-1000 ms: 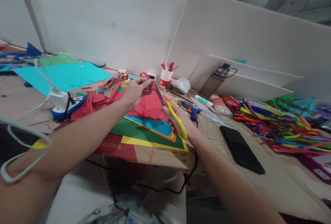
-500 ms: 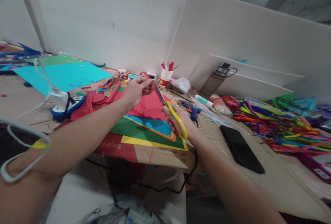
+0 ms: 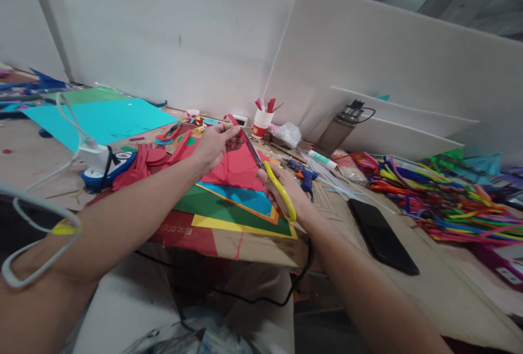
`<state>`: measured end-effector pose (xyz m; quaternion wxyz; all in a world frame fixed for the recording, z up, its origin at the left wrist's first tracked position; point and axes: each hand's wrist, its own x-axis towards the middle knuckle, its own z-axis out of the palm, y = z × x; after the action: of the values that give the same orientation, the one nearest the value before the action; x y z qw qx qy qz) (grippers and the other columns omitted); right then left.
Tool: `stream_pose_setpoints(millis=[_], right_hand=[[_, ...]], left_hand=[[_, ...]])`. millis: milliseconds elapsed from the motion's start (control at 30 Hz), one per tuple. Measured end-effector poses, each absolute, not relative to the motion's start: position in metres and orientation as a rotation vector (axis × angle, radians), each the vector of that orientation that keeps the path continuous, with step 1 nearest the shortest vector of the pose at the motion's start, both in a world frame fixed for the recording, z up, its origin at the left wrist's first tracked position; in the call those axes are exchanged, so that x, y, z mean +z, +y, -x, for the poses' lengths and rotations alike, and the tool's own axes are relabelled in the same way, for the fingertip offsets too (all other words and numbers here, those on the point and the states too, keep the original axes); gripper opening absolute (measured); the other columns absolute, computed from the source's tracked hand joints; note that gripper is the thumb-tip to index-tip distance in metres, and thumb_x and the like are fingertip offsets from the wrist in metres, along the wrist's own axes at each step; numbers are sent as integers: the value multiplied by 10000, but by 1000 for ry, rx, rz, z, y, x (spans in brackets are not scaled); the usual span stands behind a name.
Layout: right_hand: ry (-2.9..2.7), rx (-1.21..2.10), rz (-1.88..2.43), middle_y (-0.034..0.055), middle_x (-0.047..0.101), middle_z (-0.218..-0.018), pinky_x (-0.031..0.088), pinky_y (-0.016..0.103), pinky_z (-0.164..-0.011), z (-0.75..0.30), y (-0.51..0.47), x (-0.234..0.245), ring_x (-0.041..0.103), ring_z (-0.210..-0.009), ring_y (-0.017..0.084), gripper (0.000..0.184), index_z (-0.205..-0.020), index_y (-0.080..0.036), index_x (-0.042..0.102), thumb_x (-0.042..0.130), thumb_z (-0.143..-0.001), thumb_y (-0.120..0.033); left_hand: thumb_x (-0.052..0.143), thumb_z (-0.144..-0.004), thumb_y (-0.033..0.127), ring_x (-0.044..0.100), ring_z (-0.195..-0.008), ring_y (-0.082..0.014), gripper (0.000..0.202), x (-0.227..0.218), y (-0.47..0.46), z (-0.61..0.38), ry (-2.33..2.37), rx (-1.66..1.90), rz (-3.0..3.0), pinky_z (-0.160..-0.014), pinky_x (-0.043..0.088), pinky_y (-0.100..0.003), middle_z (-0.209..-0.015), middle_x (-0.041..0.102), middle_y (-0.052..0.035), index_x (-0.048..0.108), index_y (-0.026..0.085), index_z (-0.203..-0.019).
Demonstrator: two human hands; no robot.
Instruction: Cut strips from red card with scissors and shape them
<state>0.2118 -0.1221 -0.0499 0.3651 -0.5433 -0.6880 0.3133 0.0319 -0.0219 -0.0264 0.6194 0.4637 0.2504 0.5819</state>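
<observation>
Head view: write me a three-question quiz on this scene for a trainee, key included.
1. Multiple choice: what does the right hand hold? A) a marker; B) yellow-handled scissors; C) a brush.
2. True or false: the left hand grips a red strip.
3. Fill in: in the picture, the paper cup stands to the ____ of the bottle.

Key: 1. B; 2. true; 3. left.
</observation>
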Motion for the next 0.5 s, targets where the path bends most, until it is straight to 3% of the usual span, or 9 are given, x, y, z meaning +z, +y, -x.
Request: stream_pose_setpoints(millis=[500], right_hand=[[-1744,861,1432,-39,500,-575,384,196,-355,-213,-123,-53,470,-415,93,391,-808,-214,486,537,-864,-597]], left_hand=[[603,-838,142,633,-585,-101,91,-22,-20,-29,565,1345,-1023,-610,497,-235,-659,654,-23,598,116,-751]])
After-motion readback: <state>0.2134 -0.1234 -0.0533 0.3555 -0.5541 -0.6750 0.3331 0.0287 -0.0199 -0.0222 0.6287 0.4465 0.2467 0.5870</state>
